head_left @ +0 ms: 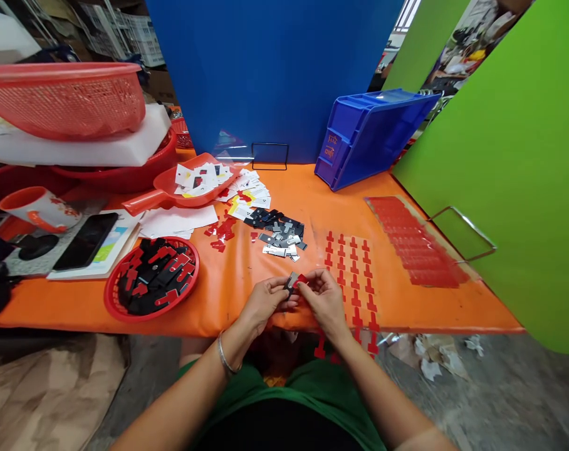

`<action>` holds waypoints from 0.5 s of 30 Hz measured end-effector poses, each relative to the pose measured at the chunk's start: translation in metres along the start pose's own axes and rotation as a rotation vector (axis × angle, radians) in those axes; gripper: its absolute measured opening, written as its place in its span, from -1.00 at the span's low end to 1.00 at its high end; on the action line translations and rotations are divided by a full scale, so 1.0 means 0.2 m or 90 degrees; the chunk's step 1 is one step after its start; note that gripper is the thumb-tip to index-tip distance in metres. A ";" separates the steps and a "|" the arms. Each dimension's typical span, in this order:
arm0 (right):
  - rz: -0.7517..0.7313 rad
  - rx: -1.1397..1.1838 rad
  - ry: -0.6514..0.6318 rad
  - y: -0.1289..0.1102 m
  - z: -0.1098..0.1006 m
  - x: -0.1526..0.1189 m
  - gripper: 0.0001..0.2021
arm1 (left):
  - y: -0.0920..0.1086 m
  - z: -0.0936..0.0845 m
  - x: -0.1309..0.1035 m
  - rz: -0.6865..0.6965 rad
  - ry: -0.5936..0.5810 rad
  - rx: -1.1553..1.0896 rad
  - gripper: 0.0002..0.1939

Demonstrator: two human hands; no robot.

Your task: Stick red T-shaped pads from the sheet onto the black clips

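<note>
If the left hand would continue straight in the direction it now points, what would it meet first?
Most likely the right hand, with the red piece it holds, just beyond the small dark piece in the left hand. Exact depth is hard to judge.

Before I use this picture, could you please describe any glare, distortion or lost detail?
Head view: pale sheen on the red sheet; the upper basket looks stretched toward the left edge; the piece in the left hand shows little fine detail.
</note>
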State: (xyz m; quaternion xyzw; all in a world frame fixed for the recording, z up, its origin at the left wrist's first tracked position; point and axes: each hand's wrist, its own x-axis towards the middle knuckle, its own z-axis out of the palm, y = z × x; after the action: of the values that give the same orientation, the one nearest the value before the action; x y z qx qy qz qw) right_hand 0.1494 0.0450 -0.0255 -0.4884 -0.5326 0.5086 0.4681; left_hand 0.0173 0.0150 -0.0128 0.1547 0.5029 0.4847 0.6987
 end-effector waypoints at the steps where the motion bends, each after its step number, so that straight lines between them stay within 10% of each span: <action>1: 0.005 -0.002 0.000 0.01 0.01 -0.01 -0.79 | 0.00 0.00 0.00 0.000 0.001 0.000 -0.72; 15: 0.025 -0.001 0.002 0.03 0.03 -0.01 -0.73 | -0.01 0.01 0.00 0.036 -0.017 0.012 -0.79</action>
State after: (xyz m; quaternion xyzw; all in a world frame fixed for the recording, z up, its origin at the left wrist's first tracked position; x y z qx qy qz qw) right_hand 0.1435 0.0419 -0.0327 -0.5000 -0.5222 0.5167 0.4587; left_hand 0.0202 0.0138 -0.0139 0.1820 0.4934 0.4976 0.6898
